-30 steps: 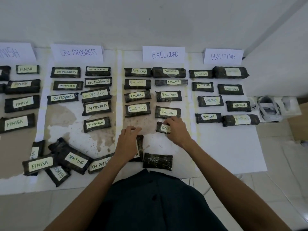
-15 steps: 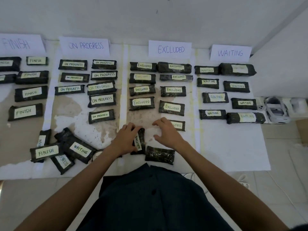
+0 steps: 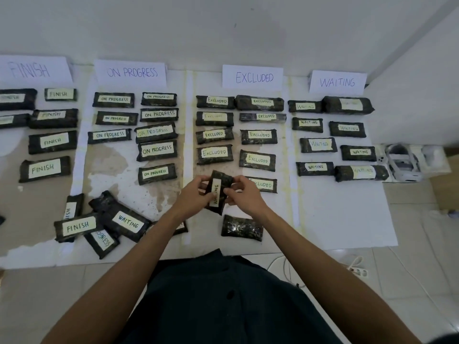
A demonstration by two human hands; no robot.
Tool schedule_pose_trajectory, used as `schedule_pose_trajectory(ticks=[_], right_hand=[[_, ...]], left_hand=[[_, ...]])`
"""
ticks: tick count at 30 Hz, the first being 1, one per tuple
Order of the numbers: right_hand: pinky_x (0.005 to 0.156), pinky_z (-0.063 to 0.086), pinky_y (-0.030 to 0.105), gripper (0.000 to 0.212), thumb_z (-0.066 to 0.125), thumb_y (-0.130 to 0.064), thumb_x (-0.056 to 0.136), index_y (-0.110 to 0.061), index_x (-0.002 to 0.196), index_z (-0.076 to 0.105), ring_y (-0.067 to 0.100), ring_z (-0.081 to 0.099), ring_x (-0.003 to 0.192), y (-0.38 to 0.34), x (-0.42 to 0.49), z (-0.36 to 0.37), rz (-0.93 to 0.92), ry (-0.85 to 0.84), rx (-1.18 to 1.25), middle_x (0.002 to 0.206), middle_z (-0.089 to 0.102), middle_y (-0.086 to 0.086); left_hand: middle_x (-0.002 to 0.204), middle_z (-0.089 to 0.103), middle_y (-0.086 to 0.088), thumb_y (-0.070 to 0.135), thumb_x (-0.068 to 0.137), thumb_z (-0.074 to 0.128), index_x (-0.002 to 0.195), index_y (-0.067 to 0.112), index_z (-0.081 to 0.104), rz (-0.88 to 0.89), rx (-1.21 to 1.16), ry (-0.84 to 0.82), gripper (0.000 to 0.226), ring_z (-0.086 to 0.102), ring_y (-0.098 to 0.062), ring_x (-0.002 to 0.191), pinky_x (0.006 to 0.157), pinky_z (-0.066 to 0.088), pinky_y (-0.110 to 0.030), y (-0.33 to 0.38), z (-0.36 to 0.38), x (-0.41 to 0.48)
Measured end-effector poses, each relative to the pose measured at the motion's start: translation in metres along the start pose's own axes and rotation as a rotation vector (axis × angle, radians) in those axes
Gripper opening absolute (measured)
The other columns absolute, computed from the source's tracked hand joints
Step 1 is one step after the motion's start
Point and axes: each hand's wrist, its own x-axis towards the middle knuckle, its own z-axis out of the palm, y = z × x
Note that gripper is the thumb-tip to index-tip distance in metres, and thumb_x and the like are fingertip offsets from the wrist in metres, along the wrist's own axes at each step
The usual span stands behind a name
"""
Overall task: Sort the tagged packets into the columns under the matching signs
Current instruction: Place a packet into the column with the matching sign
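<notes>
Leftmost, under the FINISH sign point(image 3: 34, 69), dark packets tagged FINISH lay in rows on the paper sheet point(image 3: 347, 219). Next came the ON PROGRESS sign point(image 3: 131, 72), with its own packets in two files beneath it. Nearer the person, below those two columns, an unsorted heap point(image 3: 116, 214) lay jumbled: one packet tagged FINISH, one tagged WAITING, and others partly hidden. The left hand point(image 3: 193, 197) pinched the left edge of the WAITING packet point(image 3: 218, 189), thumb on its face and fingers curled behind. That packet was held up between both hands, pointing away from the person so that its tag read sideways, in front of the near end of the EXCLUDED column. The right hand point(image 3: 244, 194) gripped its right edge the same way, fingers curled round it. Just below the hands an untagged packet point(image 3: 242, 228) lay flat on the sheet. Farther back, the EXCLUDED sign point(image 3: 253, 77) headed two files of matching packets, the nearest one partly hidden behind the right hand. Farther right, the WAITING sign point(image 3: 337, 82) stood over its two files, well apart from the held packet, and a white headset point(image 3: 402, 162) rested just beside them
</notes>
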Motion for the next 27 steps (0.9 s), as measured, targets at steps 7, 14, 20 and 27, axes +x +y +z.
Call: schedule_pose_trajectory(ticks=[7, 14, 20, 27], right_hand=[[0.093, 0.047, 0.030, 0.070, 0.076, -0.017, 0.073, -0.025, 0.134, 0.042, 0.018, 0.050, 0.107, 0.003, -0.020, -0.022, -0.345, 0.089, -0.507, 0.127, 0.040, 0.006], [0.066, 0.044, 0.038, 0.063, 0.076, 0.001, 0.057, -0.014, 0.116, 0.061, 0.034, 0.056, 0.088, 0.010, -0.032, -0.056, -0.738, 0.167, -1.263, 0.106, 0.061, 0.010], [0.066, 0.048, 0.045, 0.049, 0.073, 0.004, 0.064, -0.006, 0.111, 0.061, 0.035, 0.054, 0.087, 0.025, -0.040, -0.105, -0.610, 0.225, -1.150, 0.109, 0.060, 0.016], [0.079, 0.046, 0.049, 0.049, 0.070, 0.002, 0.067, -0.006, 0.114, 0.059, 0.039, 0.050, 0.097, 0.068, -0.038, -0.186, -0.407, 0.319, -1.070, 0.116, 0.058, 0.016]], left_hand=[[0.122, 0.056, -0.007, -0.004, 0.093, 0.040, 0.133, 0.015, 0.047, 0.109, 0.194, -0.197, 0.045, 0.051, -0.018, 0.106, 0.089, 0.045, -0.030, 0.011, 0.008, -0.002], [0.127, 0.057, -0.006, 0.001, 0.095, 0.039, 0.132, 0.020, 0.050, 0.263, 0.311, -0.341, 0.043, 0.053, -0.018, 0.108, 0.084, 0.044, -0.027, 0.037, 0.030, 0.005], [0.111, 0.063, -0.005, 0.004, 0.090, 0.051, 0.127, 0.017, 0.053, 0.242, 0.175, -0.214, 0.039, 0.059, -0.019, 0.098, 0.078, 0.048, -0.026, 0.058, 0.071, 0.007], [0.121, 0.060, -0.007, 0.005, 0.089, 0.056, 0.125, 0.012, 0.054, 0.140, 0.001, -0.160, 0.037, 0.059, -0.015, 0.099, 0.079, 0.046, -0.022, 0.083, 0.145, 0.014]])
